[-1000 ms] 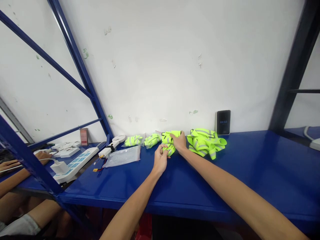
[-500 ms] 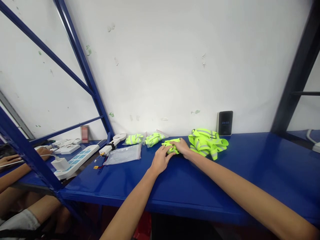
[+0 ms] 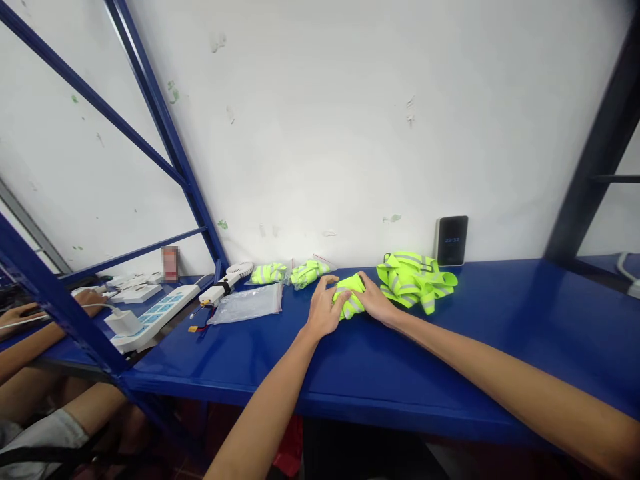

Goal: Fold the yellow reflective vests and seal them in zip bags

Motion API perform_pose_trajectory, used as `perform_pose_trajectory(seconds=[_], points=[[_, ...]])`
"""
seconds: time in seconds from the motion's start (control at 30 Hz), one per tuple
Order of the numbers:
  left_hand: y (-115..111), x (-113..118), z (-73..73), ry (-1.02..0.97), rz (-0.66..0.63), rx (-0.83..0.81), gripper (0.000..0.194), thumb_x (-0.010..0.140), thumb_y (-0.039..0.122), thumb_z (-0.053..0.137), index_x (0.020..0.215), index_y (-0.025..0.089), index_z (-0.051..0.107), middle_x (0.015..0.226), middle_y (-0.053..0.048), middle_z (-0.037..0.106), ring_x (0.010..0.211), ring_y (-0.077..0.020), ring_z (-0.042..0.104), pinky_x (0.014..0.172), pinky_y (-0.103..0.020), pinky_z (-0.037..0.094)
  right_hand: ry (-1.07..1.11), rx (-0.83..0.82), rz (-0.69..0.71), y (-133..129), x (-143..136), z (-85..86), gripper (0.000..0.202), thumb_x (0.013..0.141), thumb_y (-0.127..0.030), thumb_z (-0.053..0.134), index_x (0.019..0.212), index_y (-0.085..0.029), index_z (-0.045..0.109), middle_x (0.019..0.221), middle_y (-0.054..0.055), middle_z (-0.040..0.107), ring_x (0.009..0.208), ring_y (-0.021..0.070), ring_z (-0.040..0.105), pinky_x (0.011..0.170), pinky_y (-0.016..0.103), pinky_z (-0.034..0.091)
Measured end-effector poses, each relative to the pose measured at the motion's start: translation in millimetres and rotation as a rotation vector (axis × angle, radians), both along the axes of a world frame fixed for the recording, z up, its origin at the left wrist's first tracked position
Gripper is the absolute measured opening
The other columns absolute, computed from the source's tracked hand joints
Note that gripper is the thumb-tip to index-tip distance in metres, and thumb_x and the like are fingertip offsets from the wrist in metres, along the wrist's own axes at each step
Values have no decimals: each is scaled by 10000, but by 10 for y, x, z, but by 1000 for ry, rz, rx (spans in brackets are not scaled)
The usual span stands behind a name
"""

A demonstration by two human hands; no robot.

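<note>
A folded bundle of fluorescent yellow reflective straps (image 3: 351,303) with grey bands is held just above or on the blue table (image 3: 400,360). My left hand (image 3: 325,307) grips its left side, thumb over the front. My right hand (image 3: 376,298) closes on its right side. Right of it lies a loose heap of the same yellow reflective straps (image 3: 413,280). To the left, two bagged yellow bundles (image 3: 270,273) rest near the wall, and a flat clear plastic bag (image 3: 247,305) lies in front of them.
A phone (image 3: 452,241) showing a clock leans on the wall. At left are a small white fan (image 3: 240,269), a white device with wires (image 3: 216,293) and a power strip (image 3: 157,317) beyond a blue post (image 3: 60,300). Another person's hands (image 3: 90,301) are at the far left.
The strap bundle has turned so that a broader, flatter face shows, and it sits slightly lower. Both my hands have shifted their hold to its two sides.
</note>
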State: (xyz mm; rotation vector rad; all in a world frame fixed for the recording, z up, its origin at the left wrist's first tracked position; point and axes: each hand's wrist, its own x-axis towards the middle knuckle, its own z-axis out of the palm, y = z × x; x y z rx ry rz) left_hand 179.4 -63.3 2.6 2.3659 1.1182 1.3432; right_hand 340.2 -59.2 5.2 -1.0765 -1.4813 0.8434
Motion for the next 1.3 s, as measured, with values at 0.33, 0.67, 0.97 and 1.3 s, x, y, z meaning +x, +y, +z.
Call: perform_pose_trajectory(seconds=[0.33,0.67,0.97,1.3], points=[[-49,-23,2,28,-148,-251,428,896,466,503,1245,217,484,1024,-50,654,903,-211,616,810,-302,440,-86,214,-58,-242,51,57,339,932,-472,405,708,-239,511,674,-15,539,642,185,507,645,294,398],[36,-152,64,-23,40,-85,258,949,438,402,850,207,460,705,25,504,659,-150,485,653,-260,328,20,203,-72,-134,190,255,751,707,-418,730,1381,-281,429,1380,111,438,1078,249,570,829,353,498],[-42,-99,111,144,11,33,332,950,440,400,726,199,442,642,36,435,597,-127,414,604,-259,297,-170,198,230,-249,113,198,507,652,-412,777,1059,-226,540,999,14,605,877,202,565,784,308,454],[-130,-141,183,-29,-105,-41,446,995,439,229,1317,228,455,1191,-65,593,1076,-198,536,959,-346,396,-211,297,91,-361,74,225,282,794,-441,638,971,-235,560,804,-23,572,675,157,489,625,276,377]])
